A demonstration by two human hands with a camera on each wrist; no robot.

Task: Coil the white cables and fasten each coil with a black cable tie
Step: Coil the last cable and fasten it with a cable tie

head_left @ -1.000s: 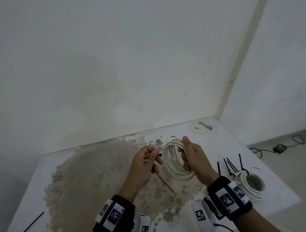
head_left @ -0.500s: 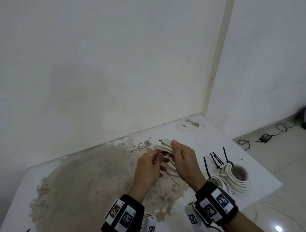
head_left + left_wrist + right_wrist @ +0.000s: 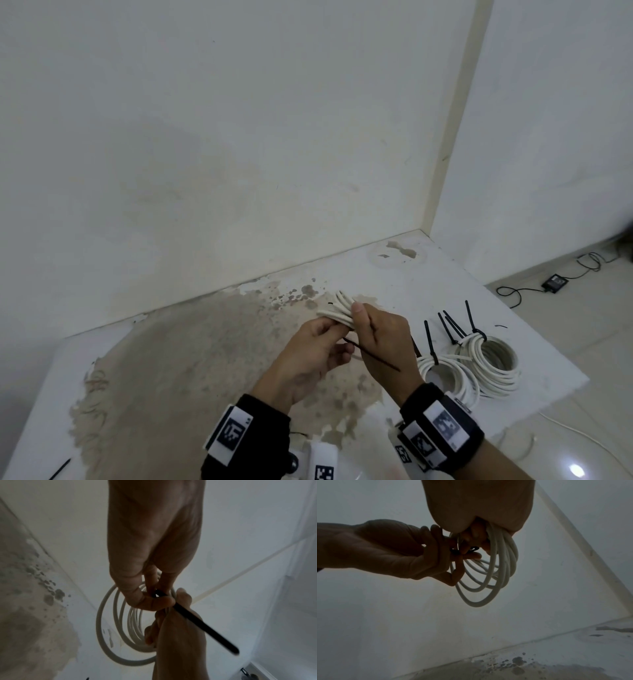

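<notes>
Over the stained white tabletop [image 3: 191, 359], both hands meet at chest height. The right hand [image 3: 380, 337] has its fingers wrapped around a loose coil of round white cable [image 3: 337, 308], thumb pressed on top of the bunched strands. The left hand [image 3: 308, 356] pinches the head end of a thin black plastic cable tie [image 3: 373, 358] between thumb and forefinger, right against the coil; the tie's free tail slants down across the right wrist.

From the head view the coil shows only as a squashed bundle poking past the right thumb. The left wrist view opens it up: the cable loops [image 3: 120, 622] hang as rings below the fingers, and the black tie [image 3: 204, 626] runs straight out from the left hand's pinch [image 3: 150, 601] towards the camera. The right wrist view shows the loops [image 3: 491, 572] fanned out beneath the right palm [image 3: 479, 504], with the left hand [image 3: 390, 550] reaching in from the side, its fingertips closed on a small black piece of the tie [image 3: 455, 551]. Whether the tie already circles the strands I cannot tell.

To the right on the table lie two finished white cable coils [image 3: 479, 363], each cinched with black ties whose tails stick upward. No boxes or trays are about.
</notes>
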